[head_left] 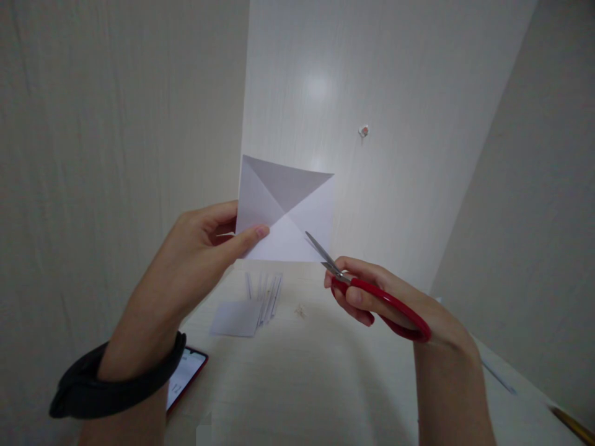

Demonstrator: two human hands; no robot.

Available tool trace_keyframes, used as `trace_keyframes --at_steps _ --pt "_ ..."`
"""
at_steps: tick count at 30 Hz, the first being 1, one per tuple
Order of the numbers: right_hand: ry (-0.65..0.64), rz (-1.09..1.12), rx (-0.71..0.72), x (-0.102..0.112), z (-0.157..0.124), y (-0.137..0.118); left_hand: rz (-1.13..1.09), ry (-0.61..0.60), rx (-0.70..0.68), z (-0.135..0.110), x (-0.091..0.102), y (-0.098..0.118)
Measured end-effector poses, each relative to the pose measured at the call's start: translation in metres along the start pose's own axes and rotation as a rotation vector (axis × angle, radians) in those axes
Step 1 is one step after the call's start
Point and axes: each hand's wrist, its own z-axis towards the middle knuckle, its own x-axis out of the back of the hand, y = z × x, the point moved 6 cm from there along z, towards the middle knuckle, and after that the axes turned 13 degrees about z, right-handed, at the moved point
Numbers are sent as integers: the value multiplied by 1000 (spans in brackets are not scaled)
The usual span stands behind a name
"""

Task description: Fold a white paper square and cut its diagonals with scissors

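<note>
A white sheet of paper [304, 217] with creases crossing from corner to corner is held up above the table. My left hand [199, 248] pinches its left side, thumb in front and fingers behind. My right hand [372, 288] grips red-handled scissors [390, 303], with fingers wrapped about the handles. The blades lie at the paper's lower right corner, one in front of the sheet along the crease; the other is mostly hidden behind the sheet.
Below on the table [297, 384] lie a white paper piece [235, 318], several thin clear strips [269, 300] and a small pile of tiny bits [300, 311]. A phone [186, 375] lies at the left. A thin rod [499, 375] and a brownish pointed item [571, 424] lie at the right.
</note>
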Motion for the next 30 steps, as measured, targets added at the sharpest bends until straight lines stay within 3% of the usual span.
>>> trace_keyframes --at_steps 30 --pt "7 -51 2 11 -2 7 81 -49 -21 2 -2 -5"
